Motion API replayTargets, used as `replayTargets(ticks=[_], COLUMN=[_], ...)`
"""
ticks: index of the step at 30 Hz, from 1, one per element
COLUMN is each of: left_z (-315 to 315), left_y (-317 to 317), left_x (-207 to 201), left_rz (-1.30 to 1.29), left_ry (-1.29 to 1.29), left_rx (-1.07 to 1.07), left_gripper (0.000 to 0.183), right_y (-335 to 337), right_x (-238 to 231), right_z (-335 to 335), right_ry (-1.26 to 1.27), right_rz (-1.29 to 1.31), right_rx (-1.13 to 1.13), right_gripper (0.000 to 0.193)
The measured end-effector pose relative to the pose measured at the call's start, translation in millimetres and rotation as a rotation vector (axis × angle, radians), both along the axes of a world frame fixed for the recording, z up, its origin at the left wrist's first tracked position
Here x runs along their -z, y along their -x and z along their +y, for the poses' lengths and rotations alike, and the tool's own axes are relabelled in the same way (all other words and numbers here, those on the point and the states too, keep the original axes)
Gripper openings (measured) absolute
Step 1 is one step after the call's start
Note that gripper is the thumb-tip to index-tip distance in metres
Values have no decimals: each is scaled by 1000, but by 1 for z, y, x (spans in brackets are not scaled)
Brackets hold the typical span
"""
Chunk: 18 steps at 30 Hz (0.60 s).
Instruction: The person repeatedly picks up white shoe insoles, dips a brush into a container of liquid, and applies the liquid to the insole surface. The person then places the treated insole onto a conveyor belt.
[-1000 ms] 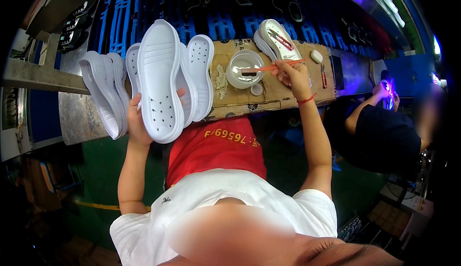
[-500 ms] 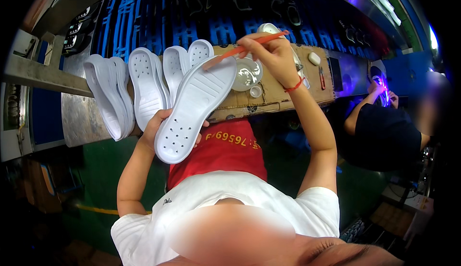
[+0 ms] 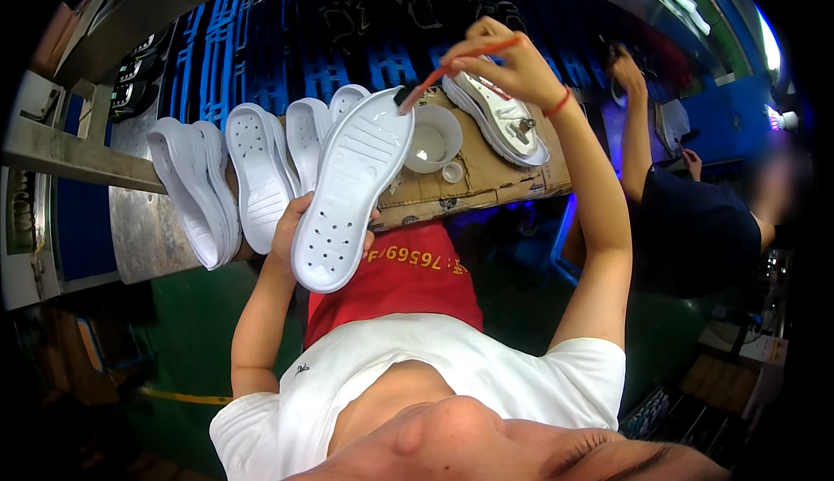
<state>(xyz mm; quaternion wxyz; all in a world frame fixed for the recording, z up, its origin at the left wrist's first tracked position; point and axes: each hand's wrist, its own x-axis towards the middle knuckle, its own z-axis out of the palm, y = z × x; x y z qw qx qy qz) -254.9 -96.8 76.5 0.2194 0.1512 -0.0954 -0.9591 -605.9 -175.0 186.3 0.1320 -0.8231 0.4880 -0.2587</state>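
Observation:
A white shoe sole (image 3: 354, 168) is tilted up in front of me, its row of small holes at the near end. My left hand (image 3: 291, 225) grips it by the left edge, fingertips showing on its right side. With my right hand (image 3: 504, 62) I pinch the orange handle of a brush (image 3: 439, 72). Its dark bristles touch the far end of the sole, where the surface looks wet and shiny. Just right of the sole stands a translucent bowl (image 3: 446, 123) with a whitish content, and a small white cap (image 3: 452, 172) lies beside it.
Several white soles (image 3: 261, 177) stand at the left on the metal table (image 3: 143, 238). A white shoe (image 3: 499, 116) lies on the cardboard (image 3: 486, 181) at right. Behind runs a dark conveyor with blue strips (image 3: 217, 38). A co-worker's arm (image 3: 638, 125) reaches over at far right.
The brush has moved from across the sole's far end to its right edge. My right hand is higher, showing the white shoe. The co-worker's arm now reaches toward the conveyor.

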Motion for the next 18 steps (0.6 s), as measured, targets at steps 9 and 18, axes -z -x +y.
replayTargets(ticks=[9,18], left_z=[-8,-18], left_y=[19,-5], left_x=[14,12], left_rz=[-102,-233], left_ry=[438,595], left_rx=[-202,-394], left_gripper=[66,77], right_y=[-61,-57], right_x=[74,45], right_z=[89,77], right_ry=[-213,-71], right_rz=[-650,-411], right_rx=[102,-72], right_gripper=[11,11])
